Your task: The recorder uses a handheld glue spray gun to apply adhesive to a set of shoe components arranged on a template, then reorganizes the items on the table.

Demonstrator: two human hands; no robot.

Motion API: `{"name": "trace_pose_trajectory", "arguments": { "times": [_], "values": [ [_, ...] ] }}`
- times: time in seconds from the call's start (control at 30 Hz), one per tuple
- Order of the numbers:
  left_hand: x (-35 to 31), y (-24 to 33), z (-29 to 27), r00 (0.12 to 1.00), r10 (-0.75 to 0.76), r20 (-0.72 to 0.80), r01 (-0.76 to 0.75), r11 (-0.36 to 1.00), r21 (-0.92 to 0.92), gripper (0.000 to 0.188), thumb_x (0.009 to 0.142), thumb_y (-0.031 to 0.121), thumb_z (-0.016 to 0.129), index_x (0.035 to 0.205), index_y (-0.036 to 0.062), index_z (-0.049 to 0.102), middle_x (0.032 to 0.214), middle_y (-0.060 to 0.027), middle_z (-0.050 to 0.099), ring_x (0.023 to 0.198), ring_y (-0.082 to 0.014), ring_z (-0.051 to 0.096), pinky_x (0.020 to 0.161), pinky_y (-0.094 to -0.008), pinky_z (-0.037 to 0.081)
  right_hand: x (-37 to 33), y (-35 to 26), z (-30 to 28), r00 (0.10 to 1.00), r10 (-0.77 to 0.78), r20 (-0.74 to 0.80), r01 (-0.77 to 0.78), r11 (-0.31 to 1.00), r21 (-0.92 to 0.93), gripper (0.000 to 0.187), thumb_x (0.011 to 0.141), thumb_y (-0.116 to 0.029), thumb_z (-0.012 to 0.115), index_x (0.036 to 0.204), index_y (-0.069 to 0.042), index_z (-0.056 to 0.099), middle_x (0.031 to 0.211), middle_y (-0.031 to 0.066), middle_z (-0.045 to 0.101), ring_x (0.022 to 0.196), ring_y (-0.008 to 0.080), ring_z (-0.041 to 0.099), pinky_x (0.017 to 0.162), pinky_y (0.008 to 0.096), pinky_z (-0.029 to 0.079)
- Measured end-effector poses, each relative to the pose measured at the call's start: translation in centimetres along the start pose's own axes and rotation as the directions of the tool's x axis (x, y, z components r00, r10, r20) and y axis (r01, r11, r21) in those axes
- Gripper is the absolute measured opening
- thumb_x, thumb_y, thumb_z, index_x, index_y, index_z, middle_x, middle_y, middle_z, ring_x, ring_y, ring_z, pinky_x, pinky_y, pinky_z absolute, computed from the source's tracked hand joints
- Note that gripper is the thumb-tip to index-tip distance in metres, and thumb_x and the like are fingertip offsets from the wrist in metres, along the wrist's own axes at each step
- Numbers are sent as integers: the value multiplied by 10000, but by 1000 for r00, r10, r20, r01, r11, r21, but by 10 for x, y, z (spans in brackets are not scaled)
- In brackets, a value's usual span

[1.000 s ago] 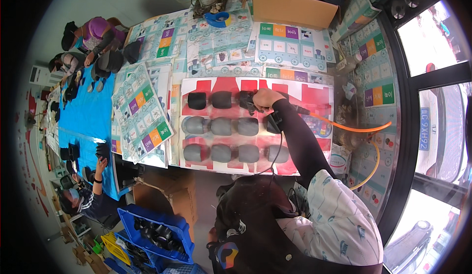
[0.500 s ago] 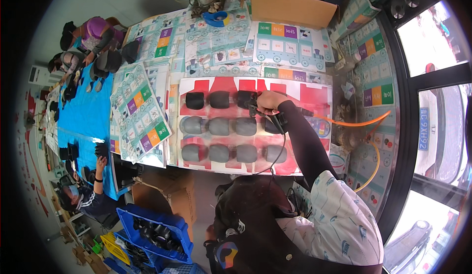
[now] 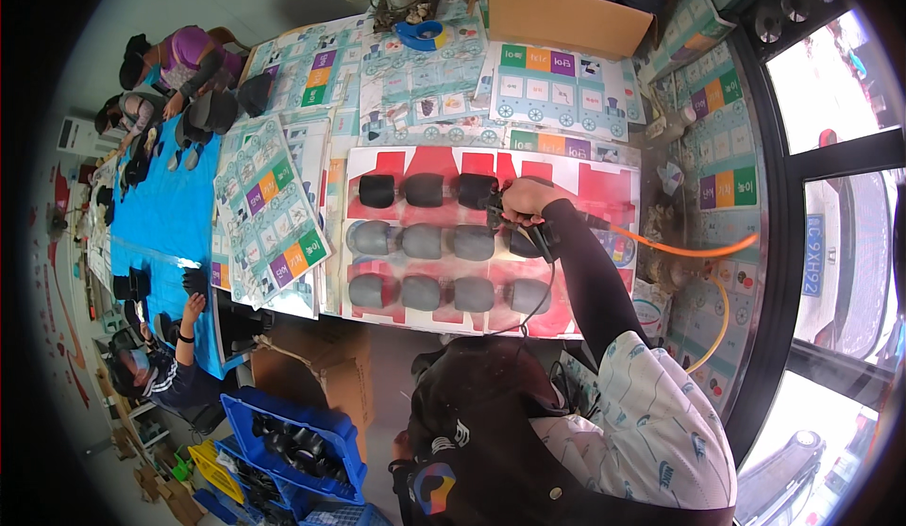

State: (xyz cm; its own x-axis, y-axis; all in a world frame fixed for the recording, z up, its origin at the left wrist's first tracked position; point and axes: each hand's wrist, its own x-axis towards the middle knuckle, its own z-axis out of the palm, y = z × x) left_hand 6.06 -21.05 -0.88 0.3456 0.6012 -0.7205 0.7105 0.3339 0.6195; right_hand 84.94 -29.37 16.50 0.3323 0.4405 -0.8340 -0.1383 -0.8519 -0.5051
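Observation:
My right hand [image 3: 528,200] is closed around a dark spray gun [image 3: 495,209], with an orange hose [image 3: 684,245] trailing off to the right. The gun's front is beside the third black rounded piece [image 3: 475,189] of the far row. Several similar cap-shaped pieces lie in rows on a red-and-white board [image 3: 604,182]. Black ones fill the far row, and grey ones [image 3: 422,293] make up most of the middle and near rows. A darker piece in the middle row is partly covered by my hand. Of my left hand [image 3: 403,447], only a sliver of skin shows beside my dark apron; its fingers are hidden.
Printed sheets [image 3: 269,215] cover the table left and behind. A cardboard box [image 3: 566,21] and a blue tape roll [image 3: 420,35] stand at the back. Co-workers sit along a blue-covered table [image 3: 160,224] at left. Blue crates [image 3: 293,441] stand below; windows line the right.
My right hand and the spray gun have shifted slightly right and nearer to me. The hose has moved with them. The pieces on the board keep their places.

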Motion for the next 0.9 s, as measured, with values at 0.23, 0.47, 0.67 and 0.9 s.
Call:
{"name": "trace_pose_trajectory", "arguments": {
  "times": [0.23, 0.47, 0.67, 0.9],
  "values": [
    [3, -3, -6, 994, -109, 16, 110, 990, -90, 250, 973, 198, 625, 1049, -30, 695, 943, -172, 749, 880, -194, 694, 785, -339, 521, -11, -3, 2, 998, -18, -67, 19, 999, 26, 72, 664, -69, 616, 613, -21, 601, 564, 83, 564, 456, 190, 547, 417, 333, 373],
    [7, 0, -10, 994, 66, 89, -81, 980, 181, 269, 975, 219, 631, 1071, -23, 698, 985, -168, 748, 906, -193, 690, 802, -348, 520, -19, -2, 3, 992, -24, -124, 31, 998, 56, 111, 659, -72, 609, 572, -13, 574, 535, 82, 538, 446, 201, 533, 414, 334, 362],
    [7, 1, -8, 995, 69, 73, -80, 983, 164, 314, 969, 282, 653, 1070, -11, 707, 967, -185, 745, 905, -188, 689, 809, -359, 522, -25, -6, 6, 994, -11, -109, 20, 997, 79, 26, 651, -39, 614, 662, -16, 611, 526, 89, 523, 405, 175, 458, 397, 335, 303],
    [7, 1, -7, 997, 42, 62, -52, 983, 175, 358, 961, 329, 661, 1068, -9, 706, 974, -200, 745, 923, -218, 710, 800, -373, 526, -28, -8, 5, 997, -20, -76, 27, 995, 93, 99, 677, -81, 617, 611, -7, 610, 542, 81, 549, 428, 184, 500, 403, 330, 341]
  ]
}}
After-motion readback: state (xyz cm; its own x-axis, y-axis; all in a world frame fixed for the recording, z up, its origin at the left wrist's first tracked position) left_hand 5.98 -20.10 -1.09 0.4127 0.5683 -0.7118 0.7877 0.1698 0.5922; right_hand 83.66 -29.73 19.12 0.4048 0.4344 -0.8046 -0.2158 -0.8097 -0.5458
